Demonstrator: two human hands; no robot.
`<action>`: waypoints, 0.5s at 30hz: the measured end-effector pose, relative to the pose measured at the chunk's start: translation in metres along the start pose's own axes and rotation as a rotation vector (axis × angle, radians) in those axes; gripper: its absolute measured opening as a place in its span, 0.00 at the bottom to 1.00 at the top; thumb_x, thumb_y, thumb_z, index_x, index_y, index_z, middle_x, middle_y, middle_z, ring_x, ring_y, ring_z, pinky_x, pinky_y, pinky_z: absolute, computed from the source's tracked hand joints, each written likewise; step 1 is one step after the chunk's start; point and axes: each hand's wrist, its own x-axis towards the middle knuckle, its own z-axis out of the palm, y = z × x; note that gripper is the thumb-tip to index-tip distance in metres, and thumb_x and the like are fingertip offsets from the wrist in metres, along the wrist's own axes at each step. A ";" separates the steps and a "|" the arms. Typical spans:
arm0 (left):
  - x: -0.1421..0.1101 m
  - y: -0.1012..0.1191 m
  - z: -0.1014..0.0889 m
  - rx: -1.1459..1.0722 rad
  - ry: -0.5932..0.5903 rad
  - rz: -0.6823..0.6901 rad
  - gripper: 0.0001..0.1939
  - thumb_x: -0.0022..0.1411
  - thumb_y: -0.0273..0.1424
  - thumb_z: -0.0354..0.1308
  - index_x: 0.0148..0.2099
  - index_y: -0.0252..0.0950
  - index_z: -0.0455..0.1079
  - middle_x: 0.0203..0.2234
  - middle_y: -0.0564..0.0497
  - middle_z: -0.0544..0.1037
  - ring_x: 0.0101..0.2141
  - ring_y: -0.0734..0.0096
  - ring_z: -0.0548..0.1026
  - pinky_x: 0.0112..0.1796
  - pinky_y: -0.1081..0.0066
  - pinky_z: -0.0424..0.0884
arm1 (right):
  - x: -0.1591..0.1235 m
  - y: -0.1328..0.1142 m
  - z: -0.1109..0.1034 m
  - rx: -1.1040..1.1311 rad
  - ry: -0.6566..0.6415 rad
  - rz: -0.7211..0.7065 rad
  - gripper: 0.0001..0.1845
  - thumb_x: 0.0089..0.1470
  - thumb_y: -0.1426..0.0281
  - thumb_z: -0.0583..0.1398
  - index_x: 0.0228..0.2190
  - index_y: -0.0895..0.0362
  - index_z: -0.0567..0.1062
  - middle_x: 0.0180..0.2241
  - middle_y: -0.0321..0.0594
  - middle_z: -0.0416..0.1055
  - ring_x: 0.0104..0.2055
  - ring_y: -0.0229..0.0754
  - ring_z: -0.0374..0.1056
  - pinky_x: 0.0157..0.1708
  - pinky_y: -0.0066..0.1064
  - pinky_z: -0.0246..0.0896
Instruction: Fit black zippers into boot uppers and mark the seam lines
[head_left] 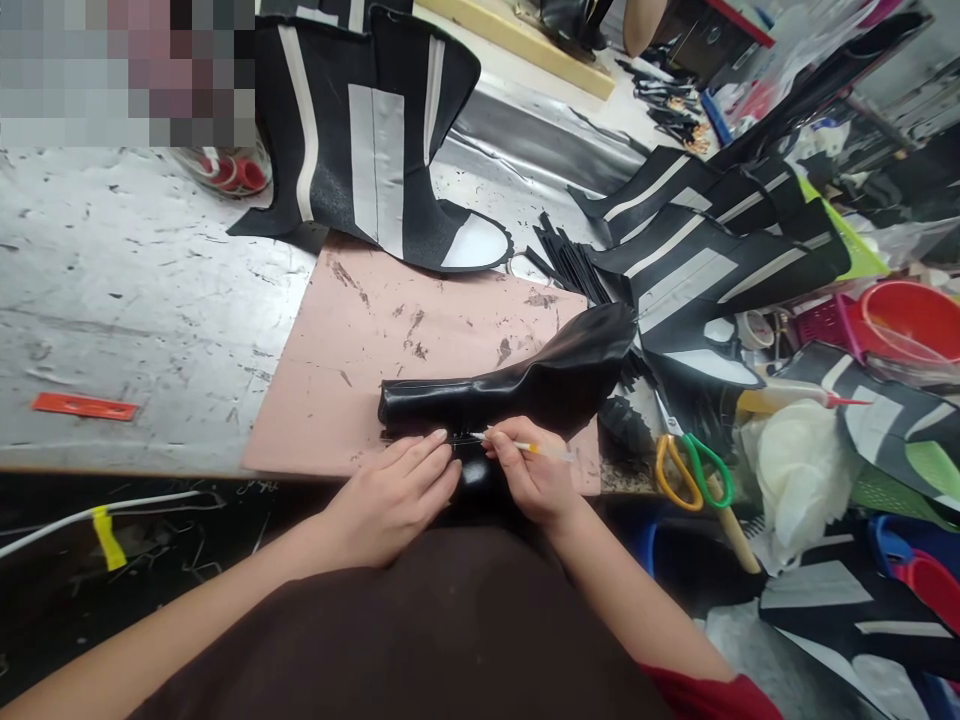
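A glossy black leather boot upper (525, 380) lies folded on a pink board (442, 320) at the table's front edge, its near part hanging toward my lap. My left hand (397, 495) rests flat on the near part of the leather, fingers stretched and close together. Between thumb and fingers, my right hand (536, 475) holds a slim pen (534, 449) with a yellow band. Its tip touches or nearly touches the leather beside my left fingertips. A thin strip by the tip is too small to make out.
Black boot pieces with white strips (322, 130) lie beyond the board, with more (690, 260) stacked at right. Scissors with green and orange handles (694, 465) stand near my right arm. An orange strip (84, 406) lies left. A red basin (911, 315) is far right.
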 end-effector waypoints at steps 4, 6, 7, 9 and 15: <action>0.001 -0.001 -0.001 0.010 0.000 0.004 0.16 0.58 0.26 0.51 0.49 0.31 0.65 0.44 0.42 0.72 0.51 0.56 0.65 0.49 0.60 0.64 | 0.000 -0.001 0.000 -0.009 -0.005 -0.015 0.09 0.56 0.72 0.51 0.28 0.57 0.69 0.23 0.37 0.71 0.24 0.35 0.69 0.24 0.25 0.64; 0.001 -0.001 -0.002 0.008 0.002 0.006 0.16 0.58 0.25 0.51 0.49 0.31 0.66 0.44 0.42 0.72 0.51 0.56 0.65 0.49 0.60 0.64 | 0.000 -0.001 0.000 -0.019 -0.011 -0.025 0.09 0.56 0.72 0.51 0.27 0.57 0.69 0.23 0.37 0.71 0.24 0.35 0.68 0.24 0.25 0.64; 0.001 -0.001 -0.002 0.006 0.003 0.007 0.16 0.57 0.25 0.52 0.49 0.31 0.66 0.44 0.43 0.72 0.51 0.55 0.65 0.49 0.60 0.64 | 0.000 -0.001 0.000 -0.021 -0.012 -0.026 0.09 0.56 0.72 0.51 0.27 0.57 0.69 0.23 0.37 0.71 0.23 0.35 0.68 0.24 0.25 0.64; 0.001 -0.001 -0.003 -0.002 0.003 0.006 0.16 0.57 0.25 0.52 0.49 0.31 0.66 0.45 0.43 0.72 0.51 0.55 0.65 0.49 0.60 0.64 | 0.000 -0.001 0.000 -0.021 -0.010 -0.022 0.09 0.56 0.72 0.51 0.28 0.56 0.69 0.23 0.37 0.71 0.23 0.35 0.68 0.24 0.25 0.64; 0.001 -0.001 -0.002 0.003 -0.007 -0.001 0.17 0.57 0.25 0.52 0.50 0.30 0.65 0.45 0.42 0.72 0.51 0.55 0.65 0.49 0.60 0.64 | 0.000 -0.001 -0.002 -0.023 -0.025 -0.046 0.08 0.55 0.73 0.51 0.27 0.57 0.69 0.22 0.37 0.71 0.23 0.35 0.68 0.24 0.25 0.63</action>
